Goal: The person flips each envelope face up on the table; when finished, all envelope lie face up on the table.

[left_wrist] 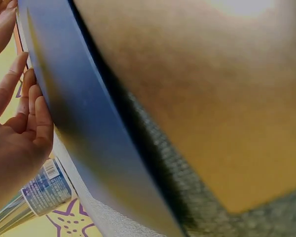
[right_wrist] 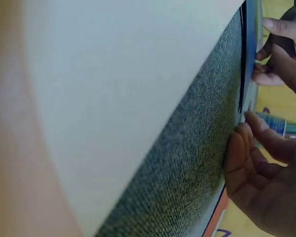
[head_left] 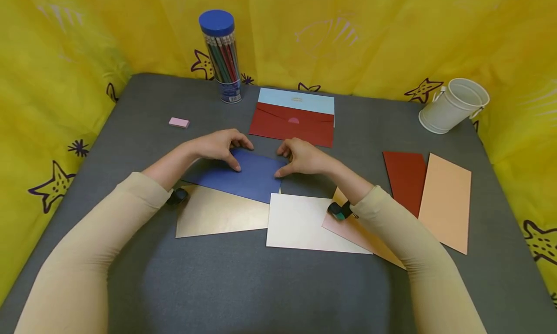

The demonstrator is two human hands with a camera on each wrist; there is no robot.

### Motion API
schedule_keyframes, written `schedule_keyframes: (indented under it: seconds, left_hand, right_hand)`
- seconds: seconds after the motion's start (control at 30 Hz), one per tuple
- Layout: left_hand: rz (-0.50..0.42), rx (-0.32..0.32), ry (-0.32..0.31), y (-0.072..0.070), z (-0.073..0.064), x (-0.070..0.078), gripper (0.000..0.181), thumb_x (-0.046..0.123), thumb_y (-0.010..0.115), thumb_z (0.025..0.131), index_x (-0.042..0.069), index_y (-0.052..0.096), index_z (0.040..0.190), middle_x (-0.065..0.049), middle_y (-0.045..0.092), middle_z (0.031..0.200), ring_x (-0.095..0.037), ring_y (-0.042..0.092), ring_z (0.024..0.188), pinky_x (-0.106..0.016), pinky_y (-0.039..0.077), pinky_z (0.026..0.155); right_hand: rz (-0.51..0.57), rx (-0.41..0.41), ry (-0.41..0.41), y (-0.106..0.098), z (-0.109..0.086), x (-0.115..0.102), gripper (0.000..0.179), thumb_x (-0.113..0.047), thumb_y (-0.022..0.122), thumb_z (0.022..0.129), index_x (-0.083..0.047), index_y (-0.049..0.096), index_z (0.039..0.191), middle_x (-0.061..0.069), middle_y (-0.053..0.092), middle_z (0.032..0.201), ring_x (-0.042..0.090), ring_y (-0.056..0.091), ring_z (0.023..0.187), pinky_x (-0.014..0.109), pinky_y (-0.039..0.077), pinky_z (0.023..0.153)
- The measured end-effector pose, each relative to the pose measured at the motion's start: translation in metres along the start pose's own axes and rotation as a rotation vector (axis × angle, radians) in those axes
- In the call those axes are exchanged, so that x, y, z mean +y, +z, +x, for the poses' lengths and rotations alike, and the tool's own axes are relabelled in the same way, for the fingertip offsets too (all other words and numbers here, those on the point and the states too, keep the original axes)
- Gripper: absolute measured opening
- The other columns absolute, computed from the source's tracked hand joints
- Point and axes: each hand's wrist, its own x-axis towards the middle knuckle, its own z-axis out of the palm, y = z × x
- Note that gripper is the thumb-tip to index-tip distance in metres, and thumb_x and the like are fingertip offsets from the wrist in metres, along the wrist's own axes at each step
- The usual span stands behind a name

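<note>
A blue envelope (head_left: 256, 177) lies slightly askew over the far edge of a gold envelope (head_left: 222, 213). My left hand (head_left: 215, 144) rests at the blue one's far side, its thumb over the paper and its relaxed fingers along the far edge, as the left wrist view shows too. At the right end is my right hand (head_left: 304, 157), thumb tip right at the edge and the other fingers loosely bent on the tabletop. Neither hand pinches the paper. Beneath my right wrist lie a white envelope (head_left: 300, 223) and a pink one (head_left: 344, 230).
Behind the hands lie a dark red envelope (head_left: 278, 123) and a light blue one (head_left: 313, 102). A tube of pencils (head_left: 224, 58), a pink eraser (head_left: 179, 123) and a white bucket (head_left: 452, 107) stand around. Red (head_left: 406, 179) and peach envelopes (head_left: 448, 203) lie at right.
</note>
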Motion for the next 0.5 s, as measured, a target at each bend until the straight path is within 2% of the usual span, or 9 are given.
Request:
schedule_keyframes:
  seconds: [0.2,0.5]
  left_hand:
    - [0.059,-0.003,0.011,0.0027,-0.0025,0.0029,0.068,0.006,0.088,0.069,0.001,0.056,0.128,-0.020,0.049,0.130,-0.035,0.041,0.122,-0.052,0.036,0.109]
    - [0.149,0.054,0.011,0.0066,0.0001,0.0028,0.059,0.011,0.091,0.066,0.001,0.056,0.113,-0.019,0.050,0.118,-0.033,0.040,0.113,-0.047,0.037,0.100]
  right_hand:
    - [-0.088,0.007,-0.031,0.0068,-0.0016,0.0006,0.065,-0.034,0.088,0.073,-0.002,0.055,0.119,0.012,0.054,0.116,0.023,0.051,0.108,0.035,0.048,0.093]
    - [-0.156,0.024,-0.007,0.0104,-0.0042,-0.0034,0.060,-0.032,0.089,0.071,-0.002,0.057,0.112,0.011,0.054,0.112,0.022,0.051,0.105,0.035,0.050,0.091]
